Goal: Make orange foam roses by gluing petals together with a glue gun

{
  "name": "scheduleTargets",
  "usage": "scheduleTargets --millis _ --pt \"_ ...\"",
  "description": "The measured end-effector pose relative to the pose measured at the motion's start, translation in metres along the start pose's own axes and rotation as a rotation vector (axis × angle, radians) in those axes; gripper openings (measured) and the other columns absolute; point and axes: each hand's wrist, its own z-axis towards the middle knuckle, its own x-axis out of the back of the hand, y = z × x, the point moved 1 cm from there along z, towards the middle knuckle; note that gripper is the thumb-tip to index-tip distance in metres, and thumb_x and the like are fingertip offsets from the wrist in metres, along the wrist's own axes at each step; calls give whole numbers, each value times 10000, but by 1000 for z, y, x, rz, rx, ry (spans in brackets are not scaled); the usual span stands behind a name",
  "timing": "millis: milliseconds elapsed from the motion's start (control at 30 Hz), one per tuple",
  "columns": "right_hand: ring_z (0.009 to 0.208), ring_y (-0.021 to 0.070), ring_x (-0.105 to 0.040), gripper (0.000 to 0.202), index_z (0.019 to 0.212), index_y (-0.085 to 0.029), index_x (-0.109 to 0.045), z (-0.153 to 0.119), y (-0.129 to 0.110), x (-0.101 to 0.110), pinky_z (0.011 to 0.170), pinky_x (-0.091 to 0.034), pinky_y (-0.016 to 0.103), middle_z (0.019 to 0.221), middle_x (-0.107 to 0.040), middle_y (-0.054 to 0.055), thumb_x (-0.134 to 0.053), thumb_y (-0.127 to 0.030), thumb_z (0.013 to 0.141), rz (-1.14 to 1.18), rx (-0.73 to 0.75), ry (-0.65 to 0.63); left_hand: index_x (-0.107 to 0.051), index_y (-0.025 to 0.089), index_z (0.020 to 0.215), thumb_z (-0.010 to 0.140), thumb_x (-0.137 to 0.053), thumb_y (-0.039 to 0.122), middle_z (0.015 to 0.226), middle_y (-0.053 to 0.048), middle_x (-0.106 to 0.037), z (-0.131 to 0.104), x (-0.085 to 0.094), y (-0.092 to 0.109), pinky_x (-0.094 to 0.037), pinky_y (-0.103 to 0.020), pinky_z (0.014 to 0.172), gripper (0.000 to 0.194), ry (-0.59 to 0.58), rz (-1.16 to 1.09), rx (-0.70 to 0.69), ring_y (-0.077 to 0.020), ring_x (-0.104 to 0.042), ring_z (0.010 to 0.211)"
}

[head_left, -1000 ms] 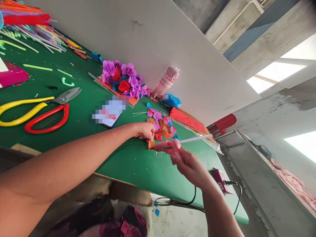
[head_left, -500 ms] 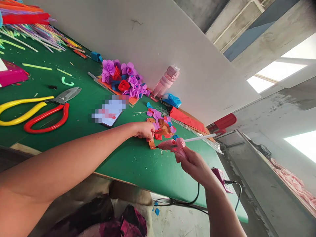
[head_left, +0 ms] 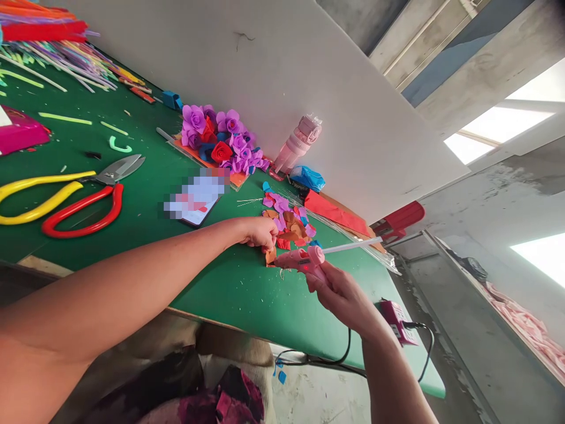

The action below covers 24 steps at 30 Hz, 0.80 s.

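Between the closed fingers of my left hand [head_left: 261, 233] is a small orange-brown paper piece [head_left: 271, 257], hanging just above the green table. My right hand [head_left: 338, 291] is wrapped round the grip of a pink hot glue gun [head_left: 304, 262] with a red light on its side. The gun's nozzle points left and meets the edge of the paper piece, or nearly so. A white glue stick [head_left: 353, 245] juts from its back end. Just behind my left hand lies a heap of purple, red, brown and blue paper petals [head_left: 291, 221].
Large scissors [head_left: 83, 191] and a phone [head_left: 194, 197] lie left on the green table [head_left: 229, 306]. Behind are finished paper flowers [head_left: 220, 141], a pink bottle [head_left: 298, 147] and thin wires [head_left: 326, 221]. A power strip [head_left: 397, 323] with a black cable sits at the right edge.
My right hand and the glue gun have shifted slightly left, its nozzle moving along the paper piece. My left hand stays in place, holding the piece.
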Motion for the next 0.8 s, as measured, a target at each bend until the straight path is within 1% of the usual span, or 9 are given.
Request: scheduleTargets --millis 100,233,367,567,667,800 --pt "443 86 -310 314 758 -194 -475 -1 5 2 417 -281 210 522 -341 -61 -431 -468 903 6 -26 17 -481 180 595 582 -647 118 482 50 -453 -2 0 2 -183 -252 420 178 3 21 -2 -69 -274 396" --pt "435 86 -333 322 756 -189 -481 -3 12 5 406 -287 208 508 -356 -63 -440 -475 897 2 -71 37 -445 188 590 578 -636 96 464 63 -403 -5 0 4 -158 -255 424 212 8 0 24 -67 -245 388" --pt "434 87 -342 328 748 -189 -483 -5 16 8 401 -289 209 506 -371 -61 -450 -483 888 -3 -78 67 -434 189 592 585 -632 101 495 51 -450 -3 0 2 -157 -262 428 217 -3 -20 31 -71 -261 397" --pt "427 87 -326 376 733 -190 -481 -8 6 10 413 -284 216 487 -372 -64 -418 -521 898 34 -70 46 -476 187 612 588 -641 108 482 53 -434 2 0 -3 -167 -259 430 184 -12 -1 11 -76 -289 397" --pt "436 89 -315 342 759 -191 -484 -5 0 5 420 -276 218 499 -353 -65 -427 -497 900 15 -37 30 -483 189 621 601 -643 121 459 57 -429 1 0 -2 -167 -257 423 175 -7 8 20 -74 -278 380" --pt "447 91 -319 296 780 -194 -485 1 0 0 434 -279 216 519 -348 -63 -430 -458 902 -8 -11 17 -481 187 616 597 -657 114 441 63 -423 -1 0 0 -164 -252 412 192 -9 -9 7 -68 -277 371"
